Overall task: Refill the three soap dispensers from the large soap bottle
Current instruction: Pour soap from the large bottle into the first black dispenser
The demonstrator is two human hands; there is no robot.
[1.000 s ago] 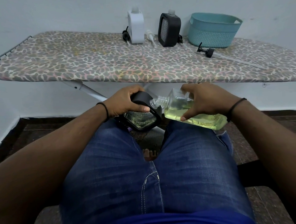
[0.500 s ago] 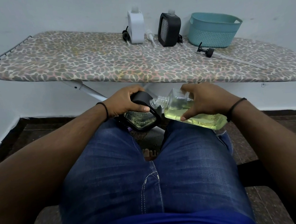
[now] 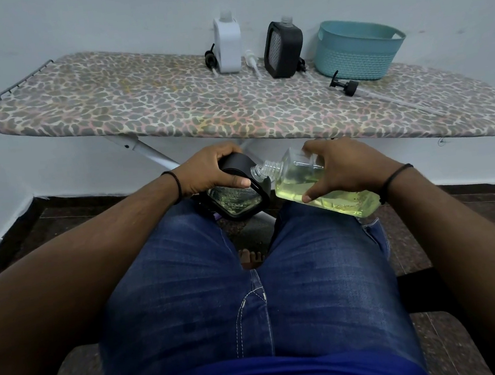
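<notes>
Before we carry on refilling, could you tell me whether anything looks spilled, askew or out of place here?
No spill shows. Three pumps lie loose on the ironing board; the black pump lies on its side beside the teal basket. The left hand tilts a black dispenser over the lap, with the soap bottle nearly horizontal in the right hand.

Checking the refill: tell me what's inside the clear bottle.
Yellow-green soap fills the lower part of the tilted clear bottle; the neck looks empty. The right hand covers its middle.
</notes>
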